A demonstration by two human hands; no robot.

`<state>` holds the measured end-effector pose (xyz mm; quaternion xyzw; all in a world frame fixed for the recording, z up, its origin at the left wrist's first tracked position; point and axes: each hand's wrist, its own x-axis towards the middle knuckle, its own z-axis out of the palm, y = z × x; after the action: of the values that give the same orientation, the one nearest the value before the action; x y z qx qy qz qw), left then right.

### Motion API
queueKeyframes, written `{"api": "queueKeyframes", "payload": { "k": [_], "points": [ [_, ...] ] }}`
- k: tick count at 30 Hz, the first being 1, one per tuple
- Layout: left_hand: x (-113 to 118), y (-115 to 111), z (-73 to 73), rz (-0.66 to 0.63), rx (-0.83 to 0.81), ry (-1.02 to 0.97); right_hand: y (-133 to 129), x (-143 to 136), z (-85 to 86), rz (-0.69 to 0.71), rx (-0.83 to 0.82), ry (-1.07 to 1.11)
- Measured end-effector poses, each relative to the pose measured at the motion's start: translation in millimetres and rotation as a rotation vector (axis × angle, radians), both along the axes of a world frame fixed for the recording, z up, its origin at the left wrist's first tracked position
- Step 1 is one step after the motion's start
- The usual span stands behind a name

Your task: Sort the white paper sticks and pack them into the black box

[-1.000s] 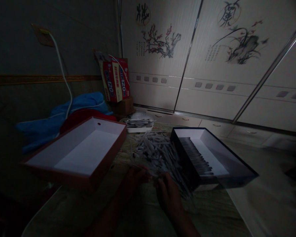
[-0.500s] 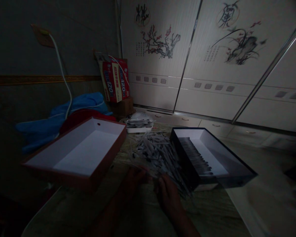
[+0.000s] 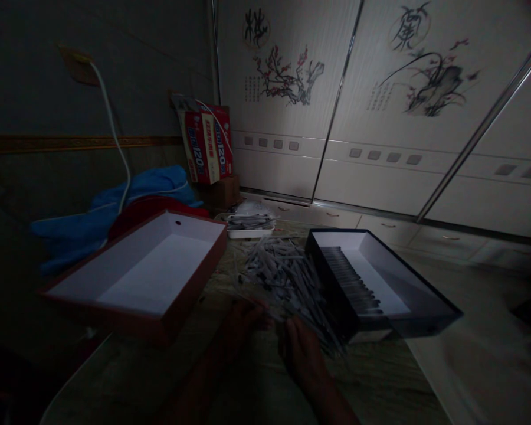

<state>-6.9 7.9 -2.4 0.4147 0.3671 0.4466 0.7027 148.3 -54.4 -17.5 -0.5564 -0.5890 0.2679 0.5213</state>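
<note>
My left hand [image 3: 242, 321] is closed in a pinch at the near edge of the pile. A thin, pale stick-like piece seems to pass by its fingertips, too dim to name. Curled beside it, my right hand [image 3: 301, 348] has its fingers pressed together; what they hold is hidden. Just beyond both hands lies a loose pile of slim pens or pen parts [image 3: 283, 271], clear and grey with dark tips. To the right, a black box [image 3: 418, 324] with a white inside holds a row of pens [image 3: 351, 283] laid side by side along its left wall.
A red-brown open box [image 3: 194, 286] with a white inside stands on the left. Behind the pile is a white tray [image 3: 250, 234] of more pens with a plastic bag. Blue cloth [image 3: 154, 182], a red carton [image 3: 207, 144] and white sliding doors [image 3: 287, 171] are farther back.
My right hand has shifted very slightly downward, and the left hand's fingers have moved a little. The pile and boxes look the same.
</note>
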Motion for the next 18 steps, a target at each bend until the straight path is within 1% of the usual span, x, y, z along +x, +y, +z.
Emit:
{"api": "queueKeyframes", "payload": {
  "k": [5, 7, 10, 12, 16, 18],
  "points": [
    [-0.4, 0.5, -2.4, 0.066, -0.001, 0.018, -0.1, -1.3, 1.5, 0.024, -0.053, -0.026],
    [-0.4, 0.1, -3.0, 0.056, 0.002, 0.018, 0.4, -1.9, 0.5, 0.033, -0.048, -0.036],
    [-0.4, -0.8, -2.8, 0.013, 0.03, 0.013, 1.1, -2.2, -0.3, 0.008, -0.031, -0.038],
    [-0.5, -1.2, -2.0, 0.013, 0.029, 0.012, 0.9, -2.4, 0.8, -0.006, -0.02, -0.031],
    [-0.9, -1.3, -0.1, 0.072, 0.01, 0.018, -0.9, -2.7, 3.5, 0.035, -0.054, -0.04],
    [-0.9, -1.2, 0.5, 0.084, 0.002, 0.027, -1.4, -2.5, 2.3, 0.068, -0.082, -0.04]
  ]
}}
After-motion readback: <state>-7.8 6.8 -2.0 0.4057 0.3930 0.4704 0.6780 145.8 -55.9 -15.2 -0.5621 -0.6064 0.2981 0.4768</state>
